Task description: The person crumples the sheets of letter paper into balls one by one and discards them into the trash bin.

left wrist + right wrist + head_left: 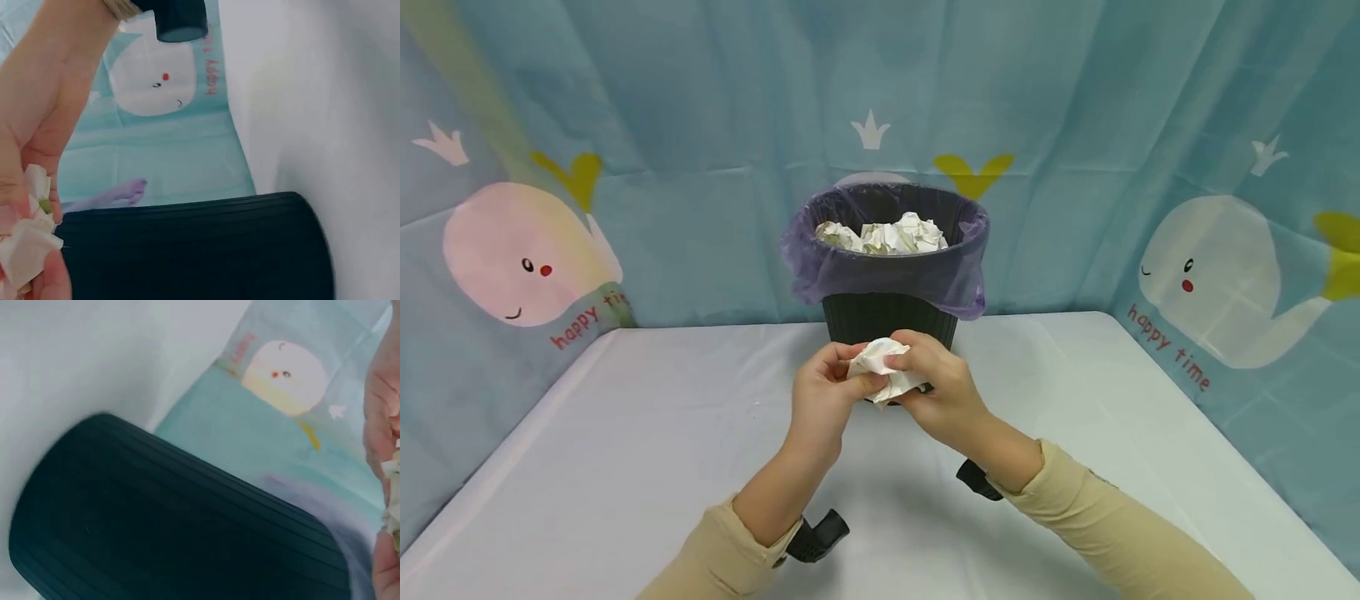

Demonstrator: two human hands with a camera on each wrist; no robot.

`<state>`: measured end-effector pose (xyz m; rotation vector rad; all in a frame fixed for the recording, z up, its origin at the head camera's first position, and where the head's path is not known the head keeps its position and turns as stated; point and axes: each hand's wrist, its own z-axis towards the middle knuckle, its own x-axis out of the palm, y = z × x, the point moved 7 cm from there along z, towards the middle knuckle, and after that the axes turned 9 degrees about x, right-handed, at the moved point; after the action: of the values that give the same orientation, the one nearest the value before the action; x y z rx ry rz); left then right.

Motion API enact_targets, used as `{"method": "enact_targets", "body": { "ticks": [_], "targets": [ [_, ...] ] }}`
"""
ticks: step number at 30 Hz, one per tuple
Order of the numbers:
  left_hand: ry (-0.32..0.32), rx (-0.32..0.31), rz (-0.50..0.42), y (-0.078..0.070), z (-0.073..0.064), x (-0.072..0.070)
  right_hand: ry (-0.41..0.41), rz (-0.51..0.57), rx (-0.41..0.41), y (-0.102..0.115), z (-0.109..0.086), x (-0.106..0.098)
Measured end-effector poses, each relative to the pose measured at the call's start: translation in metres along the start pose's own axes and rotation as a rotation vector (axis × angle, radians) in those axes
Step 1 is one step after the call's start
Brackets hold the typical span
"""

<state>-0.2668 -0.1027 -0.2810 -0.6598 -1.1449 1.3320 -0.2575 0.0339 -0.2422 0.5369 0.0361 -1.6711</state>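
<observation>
In the head view a crumpled white piece of paper point(880, 360) is held between both hands, in front of the bin. My left hand point(827, 392) pinches its left side with thumb and fingers. On the other side my right hand point(943, 387) grips it, thumb pressed on the front. The left wrist view shows the crumpled paper point(28, 253) at the lower left, between the fingers. Only a sliver of paper point(394, 506) appears at the right edge of the right wrist view. Both hands are above the table.
A black ribbed bin point(887, 312) stands at the table's back, just beyond the hands. A purple plastic bag point(962, 283) lines it and folds over its rim. Several crumpled papers point(910, 235) lie inside. Behind the white table point(662, 433) hangs a blue printed curtain point(700, 100).
</observation>
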Motion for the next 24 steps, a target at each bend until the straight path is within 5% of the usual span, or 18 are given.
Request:
{"method": "enact_targets", "body": {
  "ticks": [4,7,11,14,18,21,24],
  "targets": [
    [-0.010,0.012,0.063,0.005,0.004,-0.005,-0.038,0.055,0.097,-0.010,-0.004,0.005],
    [0.074,-0.001,0.150,0.008,0.006,-0.006,0.040,0.156,0.247,-0.023,-0.006,0.009],
    [0.358,-0.023,0.239,0.004,0.007,-0.007,0.187,0.438,0.510,-0.043,-0.008,0.006],
    [0.581,0.014,0.266,-0.004,0.008,-0.008,0.289,0.691,0.599,-0.050,-0.009,0.002],
    [0.675,0.231,0.286,-0.011,0.011,-0.006,0.440,0.908,0.530,-0.049,-0.009,0.006],
    [0.661,0.455,0.309,-0.015,0.008,-0.002,0.531,0.969,0.488,-0.048,-0.011,0.013],
    [0.602,0.572,0.333,-0.018,0.006,-0.001,0.571,0.977,0.551,-0.052,-0.012,0.018]
  ]
}}
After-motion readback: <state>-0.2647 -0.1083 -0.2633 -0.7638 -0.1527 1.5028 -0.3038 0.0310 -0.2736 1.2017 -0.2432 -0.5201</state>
